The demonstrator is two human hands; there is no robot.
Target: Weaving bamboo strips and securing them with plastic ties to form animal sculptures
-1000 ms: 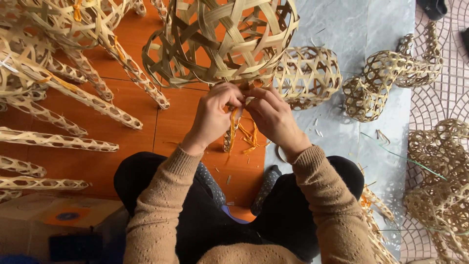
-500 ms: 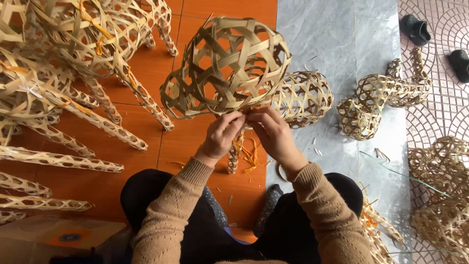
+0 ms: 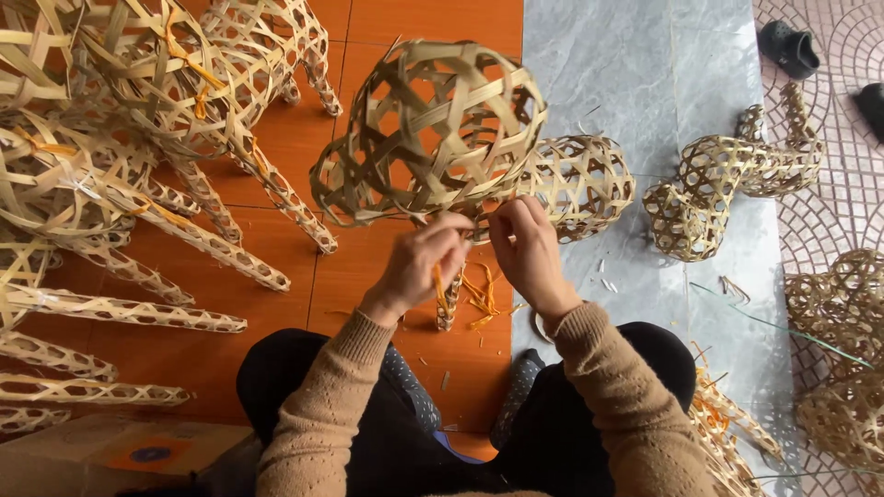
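Both hands pinch the lower rim of the woven bamboo shell (image 3: pixel 433 133), which is held in the air at 12 o'clock above them. Left hand (image 3: pixel 425 258) grips at the shell's 6 o'clock edge; right hand (image 3: pixel 527 253) is clamped just beside it. Loose orange strips (image 3: pixel 479 299) lie on the floor (image 3: pixel 387 276) below.

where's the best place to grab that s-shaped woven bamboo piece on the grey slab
Probably the narrow waist of the s-shaped woven piece, coming from above. It lies flat on the grey slab, both ends bulge wider, and the open weave lets fingers hook through.
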